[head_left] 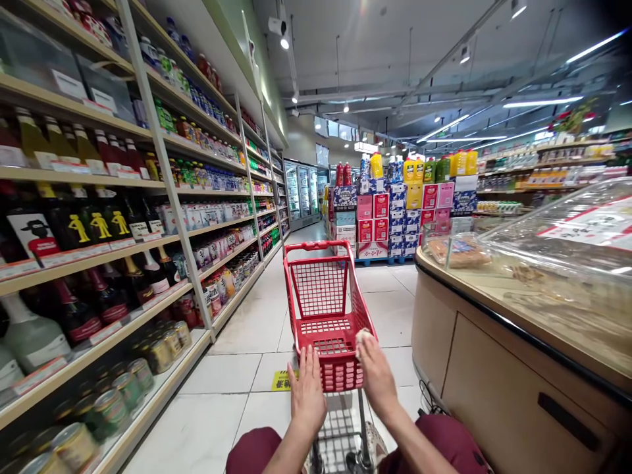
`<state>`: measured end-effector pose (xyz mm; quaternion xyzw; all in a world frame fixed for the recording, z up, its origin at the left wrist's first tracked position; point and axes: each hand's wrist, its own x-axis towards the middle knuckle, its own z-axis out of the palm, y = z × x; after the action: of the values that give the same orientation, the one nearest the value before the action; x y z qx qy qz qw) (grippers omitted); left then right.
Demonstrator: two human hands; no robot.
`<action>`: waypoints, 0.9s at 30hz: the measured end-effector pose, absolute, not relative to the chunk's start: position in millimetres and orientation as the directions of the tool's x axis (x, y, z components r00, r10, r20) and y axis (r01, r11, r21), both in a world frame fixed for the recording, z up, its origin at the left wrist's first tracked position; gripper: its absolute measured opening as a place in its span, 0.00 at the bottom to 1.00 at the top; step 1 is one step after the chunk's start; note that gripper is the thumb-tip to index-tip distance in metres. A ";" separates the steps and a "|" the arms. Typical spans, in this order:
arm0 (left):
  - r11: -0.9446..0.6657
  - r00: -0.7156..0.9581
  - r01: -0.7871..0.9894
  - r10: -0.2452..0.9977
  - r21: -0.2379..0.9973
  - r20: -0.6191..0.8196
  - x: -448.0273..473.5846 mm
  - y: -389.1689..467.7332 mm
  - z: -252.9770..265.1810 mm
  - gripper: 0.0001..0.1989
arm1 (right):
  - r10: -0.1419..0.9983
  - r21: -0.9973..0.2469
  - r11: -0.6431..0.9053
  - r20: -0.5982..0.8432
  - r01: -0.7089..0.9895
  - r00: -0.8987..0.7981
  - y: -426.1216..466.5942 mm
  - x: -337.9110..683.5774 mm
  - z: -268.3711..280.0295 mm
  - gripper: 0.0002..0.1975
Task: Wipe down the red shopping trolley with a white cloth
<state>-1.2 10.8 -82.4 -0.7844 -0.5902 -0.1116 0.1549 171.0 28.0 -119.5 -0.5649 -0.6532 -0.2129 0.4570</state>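
A red shopping cart (322, 322) stands directly before me, its basket made of plastic lattice. My left hand (309, 388) lies against the near left corner of the basket, fingers stretched out flat and nothing in them. At the near right corner, my right hand (376, 368) is closed around a crumpled whitish cloth or tissue (364, 336), pressed at the basket's rim. The cart's red handle (318, 245) is on the far side, away from me. My knees, in maroon trousers (254, 451), flank the cart's lower frame.
Shelves (168, 191) of bottles and cans run along the left. A wooden counter (474, 355) with clear plastic covers (577, 224) curves in on the right. Stacked drink cartons (372, 224) and glass-door fridges (301, 191) stand farther back. A yellow floor sticker (282, 380) lies left of the cart.
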 end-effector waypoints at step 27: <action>-0.507 0.445 0.861 0.708 -0.044 0.549 24.8 26.0 -75.4 0.33 | 0.731 -0.302 0.128 0.672 0.945 0.116 22.1 176.1 -54.1 0.18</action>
<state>24.8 26.0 -75.4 -0.8347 -0.4698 -0.2386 0.1605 176.1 22.1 -54.1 -0.6450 -0.6496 -0.1415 0.3767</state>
